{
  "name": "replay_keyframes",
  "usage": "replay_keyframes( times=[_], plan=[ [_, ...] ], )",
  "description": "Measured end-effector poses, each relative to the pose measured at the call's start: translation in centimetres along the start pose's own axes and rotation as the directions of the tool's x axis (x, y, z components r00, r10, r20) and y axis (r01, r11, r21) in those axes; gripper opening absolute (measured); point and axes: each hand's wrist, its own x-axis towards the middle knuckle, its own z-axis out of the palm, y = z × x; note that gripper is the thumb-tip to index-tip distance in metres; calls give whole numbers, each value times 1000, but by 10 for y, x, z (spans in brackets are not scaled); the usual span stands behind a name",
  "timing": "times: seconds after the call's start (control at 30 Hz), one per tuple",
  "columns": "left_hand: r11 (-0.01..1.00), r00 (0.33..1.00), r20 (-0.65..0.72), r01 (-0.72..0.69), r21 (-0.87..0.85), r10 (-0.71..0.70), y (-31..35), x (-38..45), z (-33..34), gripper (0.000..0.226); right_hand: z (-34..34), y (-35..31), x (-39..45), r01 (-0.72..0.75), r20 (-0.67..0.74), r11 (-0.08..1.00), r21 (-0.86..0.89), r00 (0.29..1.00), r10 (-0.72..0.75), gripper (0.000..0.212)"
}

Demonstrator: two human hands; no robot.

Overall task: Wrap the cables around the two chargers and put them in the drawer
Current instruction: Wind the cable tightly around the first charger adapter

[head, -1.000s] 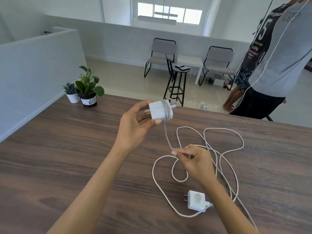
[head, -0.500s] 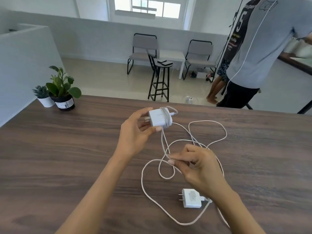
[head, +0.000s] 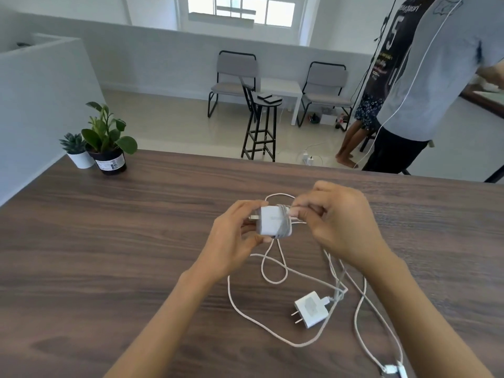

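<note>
Hands meet above the middle of the dark wood counter [head: 109, 241]. The left hand [head: 231, 241] grips a white charger [head: 268, 221], thumb and fingers pinching its prong end so the two metal prongs point left. Several turns of white cable [head: 283, 222] already circle the right half of that charger's body. The right hand [head: 341, 222] is closed on the cable right beside the charger, its fingertips pressed together against the wound turns. Both hands hold their load clear of the counter surface.

Below the held charger, loose cable [head: 272, 279] hangs down and forms a narrow loop lying on the counter, then trails off in wide curves toward the near edge. A second charger [head: 312, 309] lies flat on the counter nearer the camera and a little to the right, prongs pointing down-left, its own cable plugged in at the upper right corner and unwound. The slack from both cables crosses and overlaps around it, so I cannot tell which strand belongs to which. A white connector end [head: 394, 373] rests at the bottom edge of the view.

Two potted plants [head: 106, 140] stand at the far left corner of the counter. Beyond the far edge, a person in a grey shirt [head: 436, 77] stands on the right, and a black stool [head: 261, 124] sits on the floor.
</note>
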Motion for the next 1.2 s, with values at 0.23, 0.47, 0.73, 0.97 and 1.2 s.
replay_keyframes(
  times=[0.23,0.47,0.73,0.97,1.2],
  plan=[
    [981,998,58,35,-191,-24,27,-8,-7,61,6,23,35,-175,76,928,328,984,159,7],
    [956,990,128,86,-281,-51,35,-21,-13,60,35,58,40,-297,67,780,551,947,313,8],
    [930,992,117,78,-358,-38,44,-26,-15,58,55,81,24,-368,58,664,651,896,440,8],
    [899,998,-33,35,-436,-55,48,-8,-30,58,75,59,-9,-408,62,674,615,878,475,9],
    [938,977,-176,53,-343,-119,36,12,-27,51,97,18,-48,-293,54,891,346,955,293,14]
  ],
)
